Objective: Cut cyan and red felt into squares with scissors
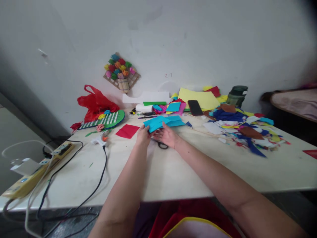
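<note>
A sheet of bright blue craft paper (173, 121), creased across its middle, is held just above the table by both hands. My left hand (143, 135) pinches its near left corner, thumb on top. At the near edge, my right hand (167, 135) has its thumb over the paper and its fingers stretched beneath. Under the right hand lies a pair of scissors (162, 145) with a dark handle; the blades are mostly hidden. A red paper square (127, 131) rests left of my left hand.
A white glue gun (100, 139), its black cord and a yellow power strip (37, 175) occupy the left. Paper scraps (244, 127) heap up at right near a green bottle (237, 96). A phone (195, 107) and a red bag (97, 104) lie towards the wall.
</note>
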The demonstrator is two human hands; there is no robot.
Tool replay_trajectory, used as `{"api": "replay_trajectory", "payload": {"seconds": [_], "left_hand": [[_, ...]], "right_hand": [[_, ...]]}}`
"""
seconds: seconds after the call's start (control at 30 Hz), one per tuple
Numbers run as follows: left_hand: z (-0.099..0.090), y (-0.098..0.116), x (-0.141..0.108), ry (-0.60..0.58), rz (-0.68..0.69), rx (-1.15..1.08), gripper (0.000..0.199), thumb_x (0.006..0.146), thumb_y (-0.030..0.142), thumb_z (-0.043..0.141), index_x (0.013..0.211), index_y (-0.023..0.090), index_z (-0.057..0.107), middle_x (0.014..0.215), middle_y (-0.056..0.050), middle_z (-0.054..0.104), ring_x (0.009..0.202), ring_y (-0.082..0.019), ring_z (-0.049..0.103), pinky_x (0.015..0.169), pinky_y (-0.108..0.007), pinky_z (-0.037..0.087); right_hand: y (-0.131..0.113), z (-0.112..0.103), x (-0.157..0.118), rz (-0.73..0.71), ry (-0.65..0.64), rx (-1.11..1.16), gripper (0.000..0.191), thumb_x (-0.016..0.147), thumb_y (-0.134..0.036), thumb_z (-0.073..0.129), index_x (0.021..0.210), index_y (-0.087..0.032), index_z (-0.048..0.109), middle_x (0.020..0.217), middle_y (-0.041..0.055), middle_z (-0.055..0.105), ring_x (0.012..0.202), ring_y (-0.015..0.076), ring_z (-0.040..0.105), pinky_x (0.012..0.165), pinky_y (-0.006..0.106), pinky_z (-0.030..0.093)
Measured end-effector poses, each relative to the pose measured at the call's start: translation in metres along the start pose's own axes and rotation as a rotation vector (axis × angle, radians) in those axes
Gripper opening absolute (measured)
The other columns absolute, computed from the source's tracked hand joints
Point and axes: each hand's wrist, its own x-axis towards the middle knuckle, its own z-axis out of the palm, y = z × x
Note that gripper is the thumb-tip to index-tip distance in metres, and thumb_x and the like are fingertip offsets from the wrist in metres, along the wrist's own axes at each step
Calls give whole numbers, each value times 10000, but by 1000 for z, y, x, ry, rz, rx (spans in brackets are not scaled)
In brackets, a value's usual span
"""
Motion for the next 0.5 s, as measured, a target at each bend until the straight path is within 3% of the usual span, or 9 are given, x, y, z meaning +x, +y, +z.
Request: {"api": "replay_trajectory", "payload": {"seconds": [0.07,0.13,0.27,0.5], "left_hand": [[5,-1,-4,-44,-7,21,146,783,44,452,849,140,540,723,-18,608,603,-109,591,644,-280,548],[8,-3,-8,-104,-1,51,178,787,64,462,919,142,551,750,-21,622,620,-114,600,648,-275,543],[8,-8,-10,-227,64,121,305,775,132,522,1078,164,541,871,-33,652,705,-131,618,690,-282,534],[-2,-16,-2,-350,90,176,387,716,257,646,1080,169,549,962,-67,659,831,-175,627,752,-305,513]], "right_hand": [[2,-3,3,-89,-89,72,399,788,-507,541,1003,-171,554,876,74,664,809,196,638,740,355,529],[1,-6,4,-205,-91,112,391,774,-491,558,1036,-201,563,931,56,674,876,204,629,789,365,518],[-4,-7,5,-411,47,118,373,751,-407,600,1071,-219,570,1017,41,675,1003,205,599,866,362,492],[-9,-22,16,-526,341,63,297,725,-286,626,1007,-199,590,997,39,686,1006,193,606,831,346,517]]}}
